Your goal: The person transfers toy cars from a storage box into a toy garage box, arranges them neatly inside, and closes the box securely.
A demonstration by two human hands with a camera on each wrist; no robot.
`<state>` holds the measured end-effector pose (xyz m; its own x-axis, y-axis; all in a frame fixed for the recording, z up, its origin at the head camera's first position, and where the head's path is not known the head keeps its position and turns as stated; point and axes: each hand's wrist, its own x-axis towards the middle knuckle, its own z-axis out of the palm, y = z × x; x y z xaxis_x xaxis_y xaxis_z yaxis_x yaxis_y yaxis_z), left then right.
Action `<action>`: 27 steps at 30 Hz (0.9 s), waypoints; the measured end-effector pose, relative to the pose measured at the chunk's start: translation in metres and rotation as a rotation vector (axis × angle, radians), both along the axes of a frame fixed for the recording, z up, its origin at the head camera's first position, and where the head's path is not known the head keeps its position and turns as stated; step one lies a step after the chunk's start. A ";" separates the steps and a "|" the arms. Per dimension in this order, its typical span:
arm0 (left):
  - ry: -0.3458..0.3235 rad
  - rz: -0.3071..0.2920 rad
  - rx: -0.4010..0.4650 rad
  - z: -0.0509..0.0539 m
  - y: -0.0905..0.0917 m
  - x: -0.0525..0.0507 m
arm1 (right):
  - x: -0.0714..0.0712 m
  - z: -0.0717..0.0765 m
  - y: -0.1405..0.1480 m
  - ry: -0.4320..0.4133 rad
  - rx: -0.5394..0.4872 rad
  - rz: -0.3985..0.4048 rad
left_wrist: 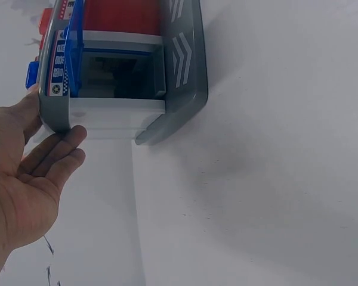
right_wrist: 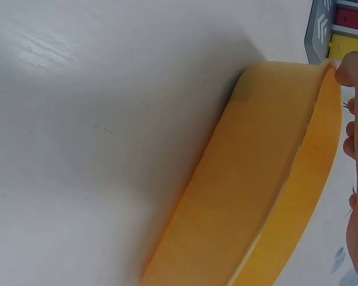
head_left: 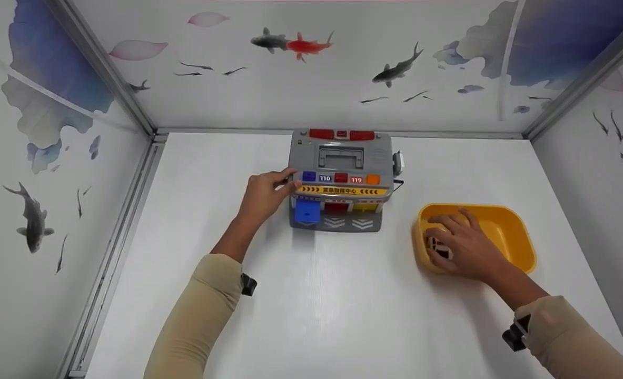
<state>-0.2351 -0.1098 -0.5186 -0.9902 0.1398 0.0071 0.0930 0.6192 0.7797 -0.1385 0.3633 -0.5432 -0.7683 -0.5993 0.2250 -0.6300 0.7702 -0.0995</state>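
Note:
A grey toy garage (head_left: 341, 158) stands toward the back of the table. Its blue door (head_left: 307, 211) is swung outward, and a dark bay (left_wrist: 118, 72) shows behind it in the left wrist view. My left hand (head_left: 263, 196) grips the garage's left front corner, thumb and fingers on either side of the edge. At the right, my right hand (head_left: 466, 246) reaches into a yellow bin (head_left: 519, 237). Its thumb and fingers curl round a small white-and-dark toy car (head_left: 439, 247) by the bin's left wall. In the right wrist view the bin wall hides the car.
Red and yellow doors (head_left: 366, 207) on the garage's front are closed. A small white handset-like part (head_left: 398, 163) and a dark hook stick out from its right side. White panels with painted fish (head_left: 395, 68) border the table at the back and sides.

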 end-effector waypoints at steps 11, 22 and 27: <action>-0.002 0.006 0.000 0.000 0.000 0.000 | -0.008 0.008 0.015 -0.273 0.112 -0.113; 0.020 0.011 -0.003 -0.002 -0.001 -0.001 | -0.016 0.010 0.016 -0.499 0.127 -0.181; 0.012 0.015 -0.003 -0.002 -0.001 -0.001 | -0.019 0.007 0.014 -0.542 0.120 -0.193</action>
<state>-0.2366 -0.1106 -0.5208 -0.9920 0.1246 0.0183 0.0926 0.6228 0.7769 -0.1579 0.3775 -0.5363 -0.8523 -0.4345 -0.2913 -0.3612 0.8916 -0.2731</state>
